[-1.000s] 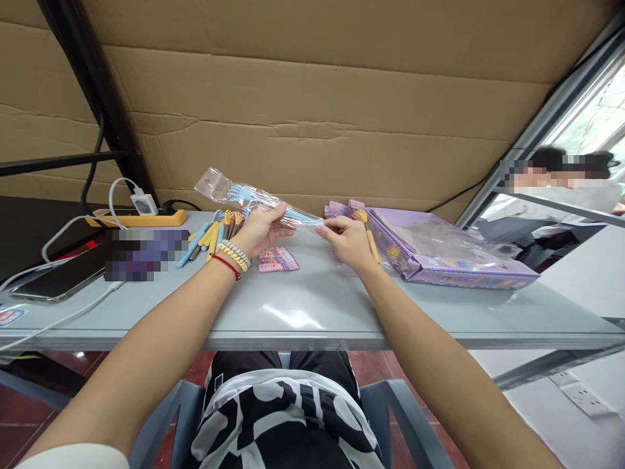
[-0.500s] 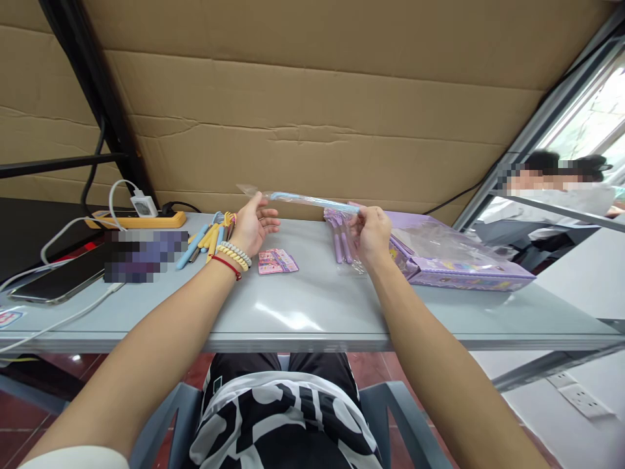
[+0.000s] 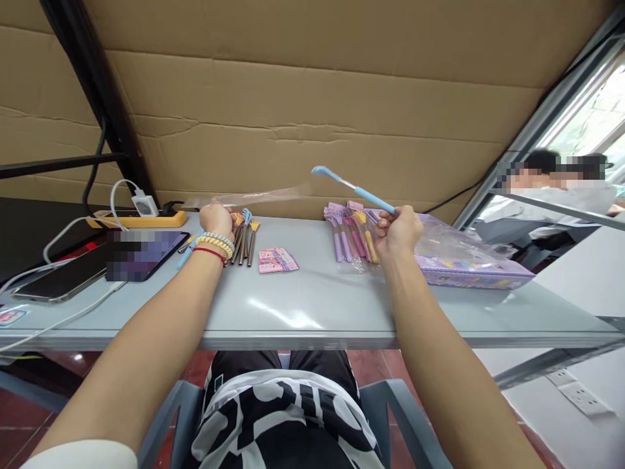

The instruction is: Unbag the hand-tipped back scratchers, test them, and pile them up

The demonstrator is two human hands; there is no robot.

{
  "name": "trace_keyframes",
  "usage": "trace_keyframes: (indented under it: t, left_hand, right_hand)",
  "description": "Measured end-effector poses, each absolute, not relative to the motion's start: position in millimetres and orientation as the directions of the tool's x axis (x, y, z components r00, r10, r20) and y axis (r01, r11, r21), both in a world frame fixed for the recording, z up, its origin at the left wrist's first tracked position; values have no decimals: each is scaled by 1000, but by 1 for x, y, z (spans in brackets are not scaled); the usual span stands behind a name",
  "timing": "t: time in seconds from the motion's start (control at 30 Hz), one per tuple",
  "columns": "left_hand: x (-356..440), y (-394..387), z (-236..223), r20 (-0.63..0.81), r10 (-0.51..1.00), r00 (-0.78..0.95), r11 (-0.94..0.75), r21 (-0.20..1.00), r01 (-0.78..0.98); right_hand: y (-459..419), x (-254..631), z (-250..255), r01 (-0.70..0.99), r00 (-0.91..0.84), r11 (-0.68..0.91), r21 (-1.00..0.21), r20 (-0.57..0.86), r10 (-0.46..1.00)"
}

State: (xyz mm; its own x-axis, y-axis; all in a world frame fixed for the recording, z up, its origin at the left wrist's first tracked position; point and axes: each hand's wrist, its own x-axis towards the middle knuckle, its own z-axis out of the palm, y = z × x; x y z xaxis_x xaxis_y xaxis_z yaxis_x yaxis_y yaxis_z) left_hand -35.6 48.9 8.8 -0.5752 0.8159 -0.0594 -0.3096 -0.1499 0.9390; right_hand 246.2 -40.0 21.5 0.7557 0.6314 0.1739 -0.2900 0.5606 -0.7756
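Observation:
My right hand (image 3: 401, 229) is closed around the handle end of a light blue back scratcher (image 3: 372, 197), its curved head pointing up and left above the table. My left hand (image 3: 216, 220) grips a long clear plastic sleeve (image 3: 273, 195) that stretches out to the right. Beneath and beside the left hand lie several unwrapped back scratchers (image 3: 250, 244) with yellow and blue claw heads. Near my right hand, several wrapped back scratchers (image 3: 342, 236) in purple, pink and yellow lie on the table. Small pink printed cards (image 3: 277, 260) rest between the two groups.
A purple box (image 3: 476, 273) with clear plastic film stands at the right. Two phones, a black one (image 3: 61, 277) and a lit one (image 3: 168, 254), lie at the left with white cables. Behind them sits a yellow power strip (image 3: 178, 219). Cardboard lines the back; people sit far right.
The blue back scratcher has come out of its clear sleeve. My right hand has moved right and up with it, while my left hand has moved left and kept the sleeve.

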Motion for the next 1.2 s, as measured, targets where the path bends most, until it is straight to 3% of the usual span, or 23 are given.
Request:
trace_keyframes:
  t: [0.1, 0.27, 0.4, 0.6, 0.77, 0.87, 1.0, 1.1, 1.2]
  left_hand:
    - [-41, 49, 11, -64, 855, -514, -126, 937, -326]
    - [-18, 36, 5, -63, 998, -20, 58, 979, -194]
    - [9, 28, -5, -3, 984, 176, 25, 992, -122]
    - [9, 26, -8, 139, 983, 117, -101, 952, -288]
    - [7, 15, -4, 249, 905, 345, -156, 948, -276]
    - [14, 9, -4, 250, 896, 368, -155, 950, -270]
    - [16, 7, -3, 210, 917, 340, -98, 943, -318]
    - [13, 4, -1, 215, 910, 355, -113, 951, -287]
    - [12, -2, 2, 215, 893, 395, -155, 972, -177]
  right_hand:
    - [-41, 247, 22, -311, 764, 607, -731, 189, 617]
    - [-39, 233, 20, -297, 696, 619, -727, 279, 661]
    - [-38, 227, 17, -298, 651, 579, -759, 282, 705]
    - [-40, 225, 16, -328, 526, 499, -803, 283, 802]
    - [-40, 213, 5, -318, 290, 420, -850, 335, 897]
    - [-41, 205, -3, -204, 80, 340, -918, 331, 940]
    - [-48, 198, -8, 110, -231, 234, -966, 204, 952]
    - [-50, 197, -7, 213, -219, 259, -942, 212, 952]
    - [-48, 199, -7, 182, -156, 279, -943, 252, 955]
